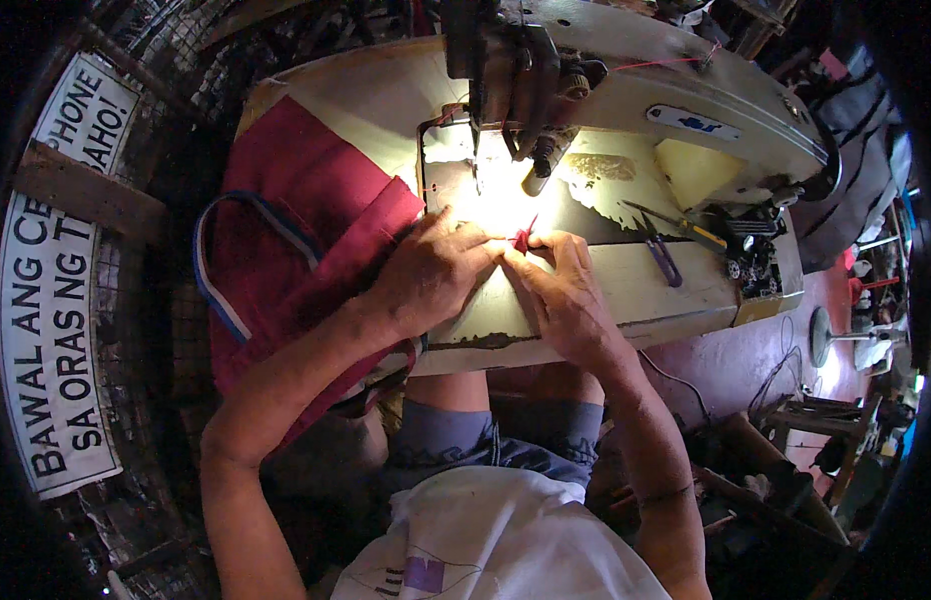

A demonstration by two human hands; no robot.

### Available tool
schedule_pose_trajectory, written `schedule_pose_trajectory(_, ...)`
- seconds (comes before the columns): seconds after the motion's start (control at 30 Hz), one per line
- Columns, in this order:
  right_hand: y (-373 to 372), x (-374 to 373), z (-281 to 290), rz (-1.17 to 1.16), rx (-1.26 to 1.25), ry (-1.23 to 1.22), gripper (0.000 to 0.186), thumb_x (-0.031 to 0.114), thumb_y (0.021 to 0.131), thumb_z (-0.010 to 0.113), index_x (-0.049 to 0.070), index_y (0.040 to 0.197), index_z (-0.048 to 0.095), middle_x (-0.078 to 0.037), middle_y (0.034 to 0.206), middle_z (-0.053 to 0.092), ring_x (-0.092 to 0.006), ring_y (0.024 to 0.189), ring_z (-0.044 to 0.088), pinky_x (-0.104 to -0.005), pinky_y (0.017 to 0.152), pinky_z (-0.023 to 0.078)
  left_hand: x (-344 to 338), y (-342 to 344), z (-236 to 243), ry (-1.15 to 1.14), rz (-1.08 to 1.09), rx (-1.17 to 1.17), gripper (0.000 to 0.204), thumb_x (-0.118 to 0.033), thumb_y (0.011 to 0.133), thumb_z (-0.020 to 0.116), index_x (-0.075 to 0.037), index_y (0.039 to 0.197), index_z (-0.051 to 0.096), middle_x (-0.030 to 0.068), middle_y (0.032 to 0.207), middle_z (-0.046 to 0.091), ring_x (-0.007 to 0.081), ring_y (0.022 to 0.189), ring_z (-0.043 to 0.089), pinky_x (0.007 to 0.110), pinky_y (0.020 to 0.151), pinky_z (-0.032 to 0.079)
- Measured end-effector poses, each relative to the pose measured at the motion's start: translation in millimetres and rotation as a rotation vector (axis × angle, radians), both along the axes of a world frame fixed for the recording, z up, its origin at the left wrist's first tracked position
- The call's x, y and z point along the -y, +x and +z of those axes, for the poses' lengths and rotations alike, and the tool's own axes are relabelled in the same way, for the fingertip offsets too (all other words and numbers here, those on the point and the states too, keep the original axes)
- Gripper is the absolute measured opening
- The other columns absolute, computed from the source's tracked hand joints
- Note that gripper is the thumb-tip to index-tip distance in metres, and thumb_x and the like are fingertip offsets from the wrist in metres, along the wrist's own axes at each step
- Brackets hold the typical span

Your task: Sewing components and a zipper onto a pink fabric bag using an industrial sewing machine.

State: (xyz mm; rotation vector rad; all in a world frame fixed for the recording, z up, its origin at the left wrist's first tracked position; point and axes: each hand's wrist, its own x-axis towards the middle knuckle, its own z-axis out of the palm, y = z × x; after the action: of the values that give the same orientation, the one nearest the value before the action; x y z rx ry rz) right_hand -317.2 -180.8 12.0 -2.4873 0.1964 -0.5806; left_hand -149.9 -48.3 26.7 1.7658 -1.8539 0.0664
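Observation:
Just in front of the needle area of a sewing machine (626,130), my two hands meet at the fingertips. A small dark red scrap of cloth (523,240) with a pointed end is pinched between them. My left hand (436,270) has its thumb and fingers closed at the scrap's left side. My right hand (566,290) pinches it from the right with thumb and forefinger. Beside my left hand and under its forearm lies a large maroon cloth (306,180), folded over at its right edge. A striped white, blue and red tape (226,310) loops over this cloth.
Thread snips (664,255) and a yellow-handled tool (701,232) lie right of my hands, near a pile of small metal parts (756,260). The machine's presser area (476,170) stands close beyond my fingers. A wire-mesh wall with a sign (56,350) is at left.

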Motion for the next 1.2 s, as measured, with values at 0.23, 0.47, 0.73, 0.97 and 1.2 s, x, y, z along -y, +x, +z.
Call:
schedule_pose_trajectory(0.23, 4, 21, -1, 0.141, 0.027, -0.049, 0.036, 0.004, 0.083, 0.066, 0.008, 0.119, 0.065, -0.016, 0.109, 0.054, -0.0330, 0.106, 0.052, -0.0413, 0.093, 0.044, -5, -3, 0, 0.130, 0.019, 0.087, 0.032, -0.008, 0.086, 0.053, -0.003, 0.115, 0.064, 0.0118, 0.111, 0.064, 0.0295, 0.105, 0.059, 0.044, 0.096, 0.044)
schedule_pose_trajectory(0.47, 7, 24, -2, 0.152, 0.011, -0.261, 0.034, 0.014, 0.087, 0.067, 0.009, 0.120, 0.064, -0.012, 0.106, 0.057, -0.0299, 0.100, 0.055, -0.0418, 0.088, 0.044, -4, 8, 6, 0.118, -0.010, -0.016, 0.035, -0.002, 0.082, 0.053, 0.000, 0.116, 0.050, 0.0188, 0.106, 0.059, 0.0359, 0.101, 0.057, 0.046, 0.090, 0.044)
schedule_pose_trajectory(0.73, 9, 29, 4, 0.160, 0.002, -0.289, 0.039, 0.022, 0.086, 0.068, 0.011, 0.123, 0.064, -0.009, 0.113, 0.058, -0.0262, 0.103, 0.054, -0.0404, 0.087, 0.043, -18, -1, 17, 0.021, 0.316, 0.128, 0.055, 0.004, 0.077, 0.063, 0.005, 0.130, 0.048, 0.0240, 0.117, 0.056, 0.0398, 0.107, 0.056, 0.045, 0.094, 0.046)
schedule_pose_trajectory(0.97, 19, 34, 5, 0.191, -0.081, -0.260, 0.044, 0.034, 0.088, 0.065, 0.012, 0.126, 0.064, -0.008, 0.122, 0.060, -0.0279, 0.106, 0.053, -0.0422, 0.092, 0.039, -23, 4, -9, 0.067, 0.420, 0.197, 0.037, 0.001, 0.074, 0.070, 0.002, 0.110, 0.062, 0.0152, 0.103, 0.061, 0.0323, 0.102, 0.058, 0.041, 0.091, 0.047)
schedule_pose_trajectory(1.2, 34, 34, 4, 0.142, -0.083, -0.242, 0.044, 0.034, 0.088, 0.067, 0.017, 0.128, 0.064, -0.011, 0.120, 0.060, -0.0295, 0.104, 0.051, -0.0457, 0.091, 0.035, -10, 40, -14, -0.225, 0.228, -0.085, 0.026, 0.007, 0.070, 0.067, -0.001, 0.095, 0.067, 0.0097, 0.093, 0.063, 0.0283, 0.090, 0.061, 0.040, 0.080, 0.050)
